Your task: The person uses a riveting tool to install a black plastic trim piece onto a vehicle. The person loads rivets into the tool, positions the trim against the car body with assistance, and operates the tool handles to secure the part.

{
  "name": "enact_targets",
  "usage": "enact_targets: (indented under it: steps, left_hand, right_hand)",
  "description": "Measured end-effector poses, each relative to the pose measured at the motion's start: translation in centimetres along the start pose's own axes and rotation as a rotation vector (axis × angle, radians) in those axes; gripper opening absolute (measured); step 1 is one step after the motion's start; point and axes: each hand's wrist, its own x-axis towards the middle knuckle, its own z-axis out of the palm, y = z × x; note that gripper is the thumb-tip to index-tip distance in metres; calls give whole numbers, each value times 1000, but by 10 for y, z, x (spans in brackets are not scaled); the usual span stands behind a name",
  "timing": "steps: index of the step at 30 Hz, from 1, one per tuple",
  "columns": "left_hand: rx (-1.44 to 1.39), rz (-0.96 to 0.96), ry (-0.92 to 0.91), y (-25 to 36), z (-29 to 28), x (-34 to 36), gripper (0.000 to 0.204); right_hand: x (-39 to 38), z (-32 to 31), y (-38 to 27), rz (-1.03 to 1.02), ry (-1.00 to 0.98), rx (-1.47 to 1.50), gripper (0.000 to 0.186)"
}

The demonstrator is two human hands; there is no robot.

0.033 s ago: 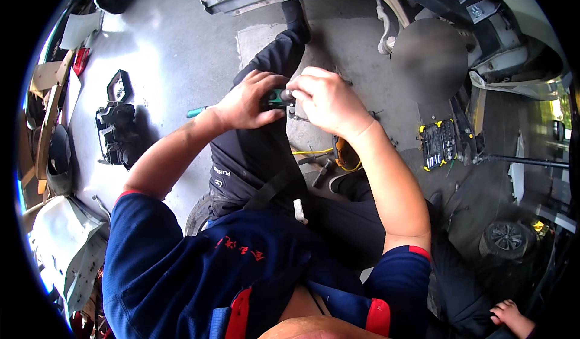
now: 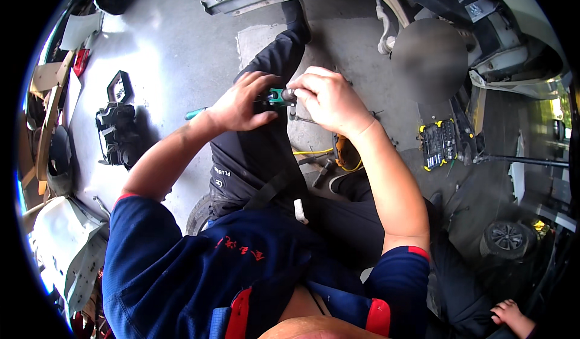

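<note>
Up close, the left hand (image 2: 243,102) curls thumb and fingers round a green tool (image 2: 275,95), above the trousered leg (image 2: 257,158), while the right hand (image 2: 326,102) pinches a rounded metal piece (image 2: 287,94) at the tool's right end; below, an orange item (image 2: 341,150) lies beside a yellow cable (image 2: 313,152), and farther out on the grey floor (image 2: 181,55) sits a tool set (image 2: 439,145) with yellow corners

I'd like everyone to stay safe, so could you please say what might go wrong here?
The green tool in the left hand might slip and pinch the right hand, which holds a dark rounded piece beside it. The yellow cord near a shoe could catch a foot.
</note>
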Motion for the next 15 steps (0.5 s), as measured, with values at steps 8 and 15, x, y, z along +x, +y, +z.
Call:
enact_targets:
  steps: [8, 15]
  left_hand:
    - [191, -411, -9, -25, -4, -62, 29]
    - [203, -320, -169, -46, -25, -57, 26]
  right_hand:
    - [-8, 10, 12, 203, 94, 534, 10]
    - [-12, 29, 33, 337, 258, 790, 16]
